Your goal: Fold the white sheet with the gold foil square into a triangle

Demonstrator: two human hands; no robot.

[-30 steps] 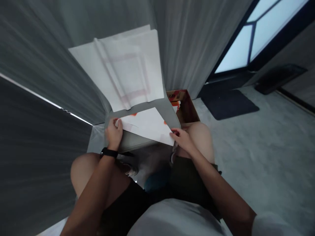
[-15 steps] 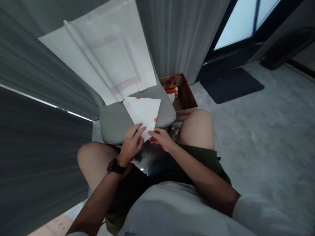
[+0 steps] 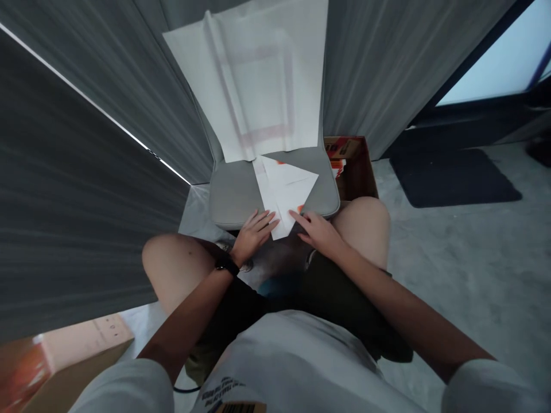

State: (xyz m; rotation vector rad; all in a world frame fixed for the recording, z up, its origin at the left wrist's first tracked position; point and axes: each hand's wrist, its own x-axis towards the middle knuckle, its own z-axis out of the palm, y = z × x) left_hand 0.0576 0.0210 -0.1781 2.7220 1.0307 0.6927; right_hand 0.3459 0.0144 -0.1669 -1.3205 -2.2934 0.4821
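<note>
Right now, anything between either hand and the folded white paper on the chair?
Nothing visible. The fingers of the left hand and right hand already reach the near part of the folded white paper. The large sheet lies beyond it, the open box off right.

Head camera: I look from the wearer's head, forward and down.
Shirt (image 3: 297,361): nearest my lens, along the bottom edge.
Chair seat (image 3: 235,192): seen from above, within arm's reach.
Floor mat (image 3: 456,179): farther out, toward the right.
</note>
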